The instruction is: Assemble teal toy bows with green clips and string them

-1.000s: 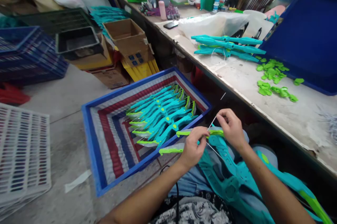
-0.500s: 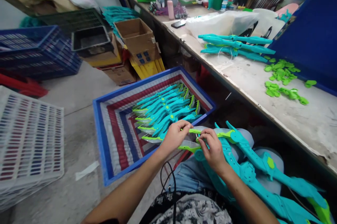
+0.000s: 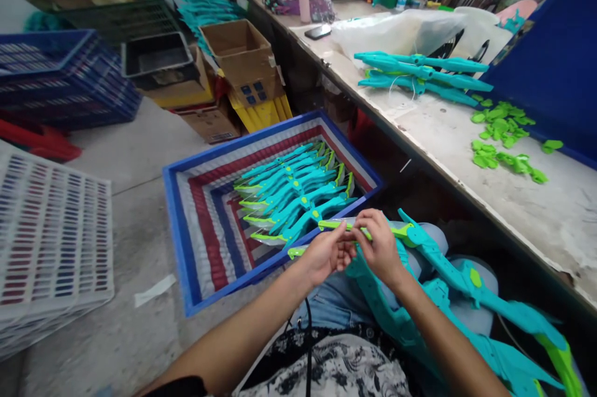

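A teal plastic toy bow (image 3: pixel 436 252) with bright green ends lies across my lap, running off toward the lower right. A second teal bow-shaped piece (image 3: pixel 392 316) lies alongside, nearer my body. My right hand (image 3: pixel 379 249) pinches the first bow's green end between thumb and fingers. Palm partly upturned, my left hand (image 3: pixel 327 257) meets it just below that green end. Its fingers are curled and the thumb presses inward; what lies between them is too small to make out. Another green tip (image 3: pixel 296 252) shows beyond my left wrist.
A blue-rimmed crate (image 3: pixel 175 229) lined with striped cloth holds several similar bows (image 3: pixel 293 185). On the worktable (image 3: pixel 466 167) are stacked teal pieces (image 3: pixel 422 76), loose green parts (image 3: pixel 501 123) and a phone (image 3: pixel 318 32). A white basket (image 3: pixel 56 241) stands at left, cardboard boxes (image 3: pixel 237 67) behind.
My left hand has turned from back-up to palm partly up and moved slightly down and right, off the bow's green tip, which now shows. My right hand stays at the green end.
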The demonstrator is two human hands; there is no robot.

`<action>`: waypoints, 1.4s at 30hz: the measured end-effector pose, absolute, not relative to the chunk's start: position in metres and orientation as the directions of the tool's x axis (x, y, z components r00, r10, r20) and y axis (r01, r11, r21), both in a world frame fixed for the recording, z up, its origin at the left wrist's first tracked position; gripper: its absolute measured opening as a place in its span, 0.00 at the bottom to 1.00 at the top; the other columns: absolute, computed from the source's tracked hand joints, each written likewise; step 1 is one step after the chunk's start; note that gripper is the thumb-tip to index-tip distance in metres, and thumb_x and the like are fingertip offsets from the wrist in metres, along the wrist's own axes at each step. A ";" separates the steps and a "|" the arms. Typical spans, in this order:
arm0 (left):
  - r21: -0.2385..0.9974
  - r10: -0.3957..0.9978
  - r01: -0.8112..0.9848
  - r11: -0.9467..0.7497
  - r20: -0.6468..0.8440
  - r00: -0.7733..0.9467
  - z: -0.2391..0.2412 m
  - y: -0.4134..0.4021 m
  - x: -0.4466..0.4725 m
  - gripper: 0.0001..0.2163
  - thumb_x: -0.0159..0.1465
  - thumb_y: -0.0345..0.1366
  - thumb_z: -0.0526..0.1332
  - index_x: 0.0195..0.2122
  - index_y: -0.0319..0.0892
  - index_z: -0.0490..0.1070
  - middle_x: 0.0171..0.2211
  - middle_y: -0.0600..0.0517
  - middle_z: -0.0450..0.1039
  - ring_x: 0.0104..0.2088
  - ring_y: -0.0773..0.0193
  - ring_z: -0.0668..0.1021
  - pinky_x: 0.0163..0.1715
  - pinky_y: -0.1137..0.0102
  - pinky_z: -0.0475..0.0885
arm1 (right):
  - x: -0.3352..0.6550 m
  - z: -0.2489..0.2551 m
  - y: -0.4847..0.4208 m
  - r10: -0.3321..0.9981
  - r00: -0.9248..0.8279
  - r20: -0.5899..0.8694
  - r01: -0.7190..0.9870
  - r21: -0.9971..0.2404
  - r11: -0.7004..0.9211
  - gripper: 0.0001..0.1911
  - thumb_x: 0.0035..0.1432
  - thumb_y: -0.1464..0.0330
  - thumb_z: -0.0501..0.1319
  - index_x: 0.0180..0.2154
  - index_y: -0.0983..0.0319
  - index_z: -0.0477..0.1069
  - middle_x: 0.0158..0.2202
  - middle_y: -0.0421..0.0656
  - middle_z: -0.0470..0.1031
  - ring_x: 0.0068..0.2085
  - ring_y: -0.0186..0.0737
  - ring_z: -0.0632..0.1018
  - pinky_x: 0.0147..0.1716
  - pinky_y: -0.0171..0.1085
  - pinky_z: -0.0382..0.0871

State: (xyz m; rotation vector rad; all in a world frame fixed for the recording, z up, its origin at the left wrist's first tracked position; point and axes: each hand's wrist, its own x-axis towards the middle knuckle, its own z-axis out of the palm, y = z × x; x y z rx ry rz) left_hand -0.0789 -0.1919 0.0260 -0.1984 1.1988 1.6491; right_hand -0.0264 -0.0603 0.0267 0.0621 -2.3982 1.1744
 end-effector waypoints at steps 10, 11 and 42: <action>0.988 0.382 -0.133 0.076 -0.152 -0.912 0.030 -0.196 -0.076 0.04 0.53 0.35 0.64 0.26 0.41 0.73 0.28 0.51 0.74 0.32 0.65 0.74 0.32 0.72 0.68 | -0.007 0.009 -0.079 0.175 -0.875 0.452 -0.236 -0.712 0.661 0.06 0.63 0.74 0.54 0.36 0.60 0.69 0.40 0.46 0.69 0.43 0.42 0.73 0.41 0.44 0.71; 0.988 0.361 -0.151 0.024 -0.149 -0.920 0.030 -0.192 -0.074 0.04 0.54 0.36 0.64 0.27 0.41 0.73 0.29 0.51 0.75 0.33 0.64 0.75 0.32 0.72 0.69 | -0.009 0.009 -0.079 0.221 -0.866 0.448 -0.215 -0.733 0.645 0.06 0.63 0.74 0.54 0.36 0.60 0.69 0.39 0.46 0.69 0.43 0.42 0.73 0.42 0.43 0.71; 0.676 0.539 -0.717 -0.170 -0.545 -0.642 0.044 -0.179 -0.089 0.09 0.43 0.35 0.68 0.23 0.36 0.73 0.21 0.52 0.71 0.23 0.68 0.74 0.19 0.76 0.67 | -0.024 0.026 -0.050 0.140 -0.838 0.527 -0.308 -0.670 0.676 0.08 0.63 0.72 0.57 0.39 0.59 0.75 0.35 0.44 0.75 0.35 0.36 0.76 0.34 0.36 0.73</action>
